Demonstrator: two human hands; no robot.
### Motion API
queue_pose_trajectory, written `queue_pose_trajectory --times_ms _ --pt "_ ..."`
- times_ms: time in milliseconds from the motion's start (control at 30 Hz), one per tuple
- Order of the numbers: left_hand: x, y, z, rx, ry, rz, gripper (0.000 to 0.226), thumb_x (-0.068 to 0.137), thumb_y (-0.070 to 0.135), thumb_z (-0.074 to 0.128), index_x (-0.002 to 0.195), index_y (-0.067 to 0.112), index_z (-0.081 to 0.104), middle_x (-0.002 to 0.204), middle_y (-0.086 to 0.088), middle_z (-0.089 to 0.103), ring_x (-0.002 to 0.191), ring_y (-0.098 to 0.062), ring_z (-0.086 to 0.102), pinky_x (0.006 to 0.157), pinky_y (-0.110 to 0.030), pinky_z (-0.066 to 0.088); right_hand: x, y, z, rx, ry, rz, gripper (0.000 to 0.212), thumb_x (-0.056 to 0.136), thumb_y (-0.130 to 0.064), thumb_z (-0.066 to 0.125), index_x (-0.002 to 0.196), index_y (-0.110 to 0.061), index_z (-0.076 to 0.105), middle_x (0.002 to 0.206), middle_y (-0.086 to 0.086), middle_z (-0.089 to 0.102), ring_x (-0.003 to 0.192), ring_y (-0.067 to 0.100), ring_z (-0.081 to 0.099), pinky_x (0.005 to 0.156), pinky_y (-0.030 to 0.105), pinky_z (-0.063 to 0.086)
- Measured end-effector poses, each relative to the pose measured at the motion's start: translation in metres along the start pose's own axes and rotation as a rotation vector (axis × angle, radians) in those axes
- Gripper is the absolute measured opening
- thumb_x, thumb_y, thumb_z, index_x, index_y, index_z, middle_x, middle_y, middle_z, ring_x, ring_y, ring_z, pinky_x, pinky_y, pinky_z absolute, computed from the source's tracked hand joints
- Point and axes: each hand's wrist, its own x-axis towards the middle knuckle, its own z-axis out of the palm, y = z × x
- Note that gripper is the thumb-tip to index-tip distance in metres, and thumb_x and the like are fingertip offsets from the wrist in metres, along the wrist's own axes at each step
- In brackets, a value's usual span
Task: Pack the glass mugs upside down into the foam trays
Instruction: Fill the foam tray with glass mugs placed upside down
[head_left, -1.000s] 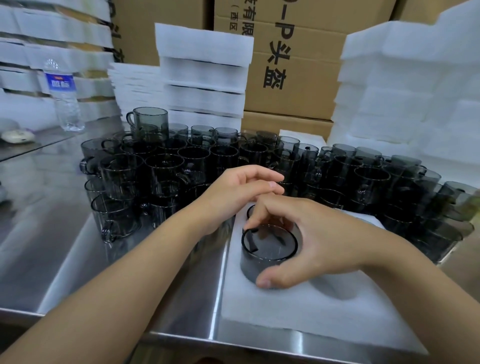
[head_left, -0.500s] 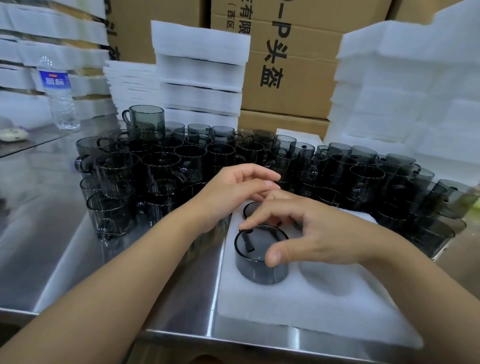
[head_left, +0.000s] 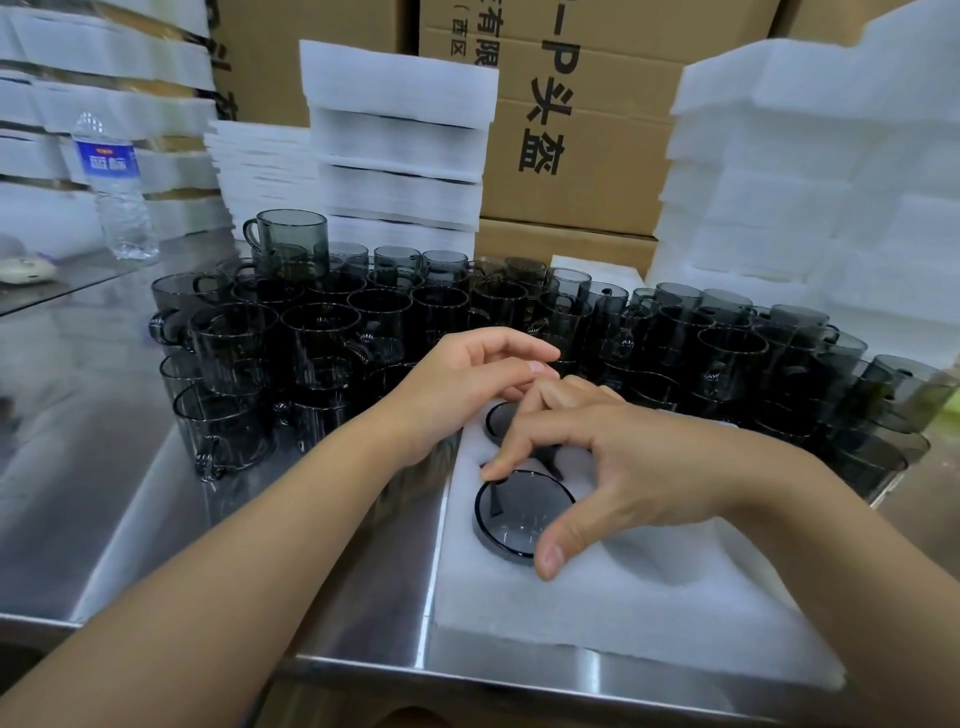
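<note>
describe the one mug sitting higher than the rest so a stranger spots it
Start at the steel table and its crowd of smoky glass mugs. Go to the crowd's far left corner, near the water bottle. The raised mug stands on top of other mugs, a full level above them.

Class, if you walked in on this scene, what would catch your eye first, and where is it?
A dense crowd of smoky glass mugs fills the middle of the steel table. In front, the right hand pinches an upside-down mug sunk in a white foam tray. Foam stacks tower behind.
</note>
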Motion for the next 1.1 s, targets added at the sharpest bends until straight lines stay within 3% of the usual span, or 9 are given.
queue_pose_trajectory --times_ms 300,500,767,867,933,1000,1067,1100 --pt "0.001 -0.004 0.002 -0.023 0.008 0.024 0.020 0.090 0.000 0.056 0.096 0.014 0.069 0.092 -0.006 0.073 0.086 -0.010 0.068 0.078 -0.017 0.053 -0.003 0.005 0.008 -0.062 0.039 -0.039 0.053 0.063 -0.064 0.071 0.111 -0.056 0.049 0.105 -0.027 0.031 0.107 -0.004 0.027 0.098 0.026 0.027" --pt "0.002 -0.007 0.003 -0.011 0.018 0.053 0.021 0.089 -0.001 0.057 0.093 0.014 0.070 0.092 -0.007 0.072 0.092 -0.017 0.068 0.082 -0.020 0.053 -0.004 0.007 0.009 -0.073 0.049 -0.038 0.052 0.065 -0.064 0.070 0.112 -0.056 0.047 0.106 -0.028 0.029 0.108 0.000 0.029 0.099 0.026 0.027" --pt "-0.001 -0.011 0.008 0.101 0.070 0.135 0.027 0.086 -0.008 0.056 0.083 0.014 0.070 0.076 0.004 0.068 0.073 -0.003 0.062 0.069 -0.015 0.048 -0.005 0.008 0.010 -0.052 0.073 -0.051 0.051 0.066 -0.060 0.073 0.112 -0.057 0.050 0.105 -0.031 0.030 0.110 -0.002 0.029 0.101 0.025 0.025" --pt "0.001 -0.013 0.007 0.097 0.075 0.143 0.027 0.085 -0.009 0.056 0.083 0.013 0.070 0.078 -0.002 0.069 0.075 -0.010 0.063 0.071 -0.020 0.051 -0.005 0.008 0.004 -0.016 0.012 -0.035 0.048 0.068 -0.060 0.072 0.112 -0.057 0.053 0.103 -0.032 0.032 0.109 -0.007 0.031 0.096 0.020 0.026" --pt "0.002 -0.014 0.007 0.089 0.078 0.141 0.029 0.084 -0.011 0.054 0.080 0.013 0.070 0.075 0.000 0.069 0.073 -0.009 0.062 0.068 -0.019 0.050 -0.001 0.001 -0.008 0.011 -0.036 -0.013 0.039 0.071 -0.063 0.068 0.107 -0.052 0.062 0.100 -0.030 0.042 0.099 -0.004 0.043 0.087 0.022 0.035" --pt "0.003 -0.015 0.007 0.089 0.078 0.141 0.031 0.085 -0.009 0.056 0.073 0.016 0.068 0.067 0.007 0.066 0.065 -0.004 0.059 0.061 -0.015 0.046 0.009 -0.011 -0.025 0.031 0.063 -0.018 0.029 0.074 -0.063 0.064 0.085 -0.038 0.074 0.088 -0.017 0.060 0.080 0.008 0.056 0.074 0.031 0.047" --pt "0.005 -0.016 0.006 0.120 0.098 0.130 0.037 0.087 -0.007 0.056 0.065 0.022 0.064 0.060 0.012 0.063 0.062 0.000 0.058 0.059 -0.016 0.047 0.030 -0.024 -0.043 0.045 0.292 -0.049 0.035 0.081 -0.057 0.060 0.064 -0.028 0.070 0.067 -0.007 0.063 0.059 0.010 0.057 0.061 0.022 0.047" --pt "0.007 -0.016 0.007 0.124 0.109 0.111 0.039 0.086 -0.006 0.054 0.065 0.024 0.066 0.062 0.012 0.065 0.066 -0.003 0.061 0.065 -0.019 0.050 0.044 -0.030 -0.051 0.045 0.419 -0.065 0.036 0.085 -0.052 0.059 0.063 -0.024 0.068 0.061 -0.006 0.061 0.053 0.007 0.053 0.057 0.015 0.042"
